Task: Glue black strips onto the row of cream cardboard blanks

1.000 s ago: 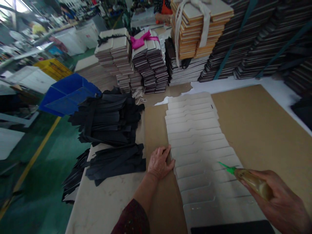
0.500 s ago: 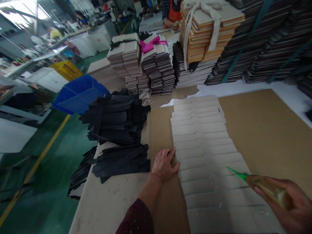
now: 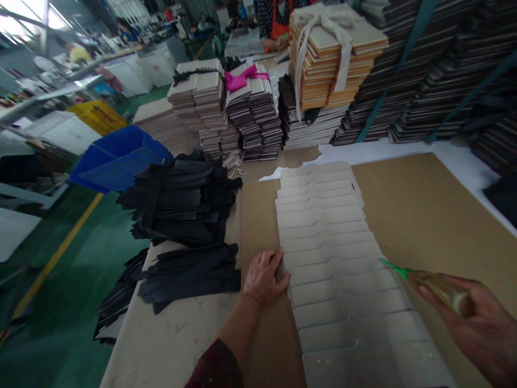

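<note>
The glue bottle is gripped in the right hand and has been moved right, past the cards. The left hand is still pressed flat, open, at their edge.

We have a single head-worn view looking forward and down from close above our left hand and right hand, which sit near the bottom edge, while the bench beyond them runs away toward stacked boards at the top
</note>
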`<state>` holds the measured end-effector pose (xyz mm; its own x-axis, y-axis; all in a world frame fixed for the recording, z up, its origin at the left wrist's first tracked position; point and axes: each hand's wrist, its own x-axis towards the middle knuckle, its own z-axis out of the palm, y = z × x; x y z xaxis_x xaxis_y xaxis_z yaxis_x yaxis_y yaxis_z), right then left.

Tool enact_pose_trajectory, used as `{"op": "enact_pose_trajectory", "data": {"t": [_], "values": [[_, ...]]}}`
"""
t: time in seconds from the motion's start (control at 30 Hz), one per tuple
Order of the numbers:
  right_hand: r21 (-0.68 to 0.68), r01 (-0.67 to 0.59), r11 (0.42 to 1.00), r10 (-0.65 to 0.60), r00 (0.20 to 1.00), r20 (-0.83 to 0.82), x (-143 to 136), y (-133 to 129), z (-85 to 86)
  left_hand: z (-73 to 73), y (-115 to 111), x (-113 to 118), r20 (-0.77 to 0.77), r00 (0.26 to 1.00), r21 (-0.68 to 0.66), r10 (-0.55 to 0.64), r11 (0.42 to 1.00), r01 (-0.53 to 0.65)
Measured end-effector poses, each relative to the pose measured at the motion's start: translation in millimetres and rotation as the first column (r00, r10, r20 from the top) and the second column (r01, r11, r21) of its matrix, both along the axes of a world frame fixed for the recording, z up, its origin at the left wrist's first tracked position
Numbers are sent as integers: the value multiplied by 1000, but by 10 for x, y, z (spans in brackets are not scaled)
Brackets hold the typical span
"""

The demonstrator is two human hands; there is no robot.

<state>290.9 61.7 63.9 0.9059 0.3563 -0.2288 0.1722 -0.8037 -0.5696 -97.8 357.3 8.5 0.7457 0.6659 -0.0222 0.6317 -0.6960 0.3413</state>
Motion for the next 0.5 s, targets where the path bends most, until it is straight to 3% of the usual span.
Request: {"op": "enact_pose_trajectory", "data": {"t": [0.1,0.23,0.37,0.5], "values": [[-10,-69,998,69,997,22,-4,31,30,-1,3,3,3,1000,0,-1,1000,1],[-31,-36,999,37,998,48,-58,58,53,-6,7,7,7,1000,-2,-7,1000,7],[47,-113,993,111,993,45,-187,118,131,-5,-1,7,10,1000,4,-2,1000,2],[49,-62,997,59,997,57,-333,182,248,-2,-8,9,1,1000,5,-3,1000,3]]}}
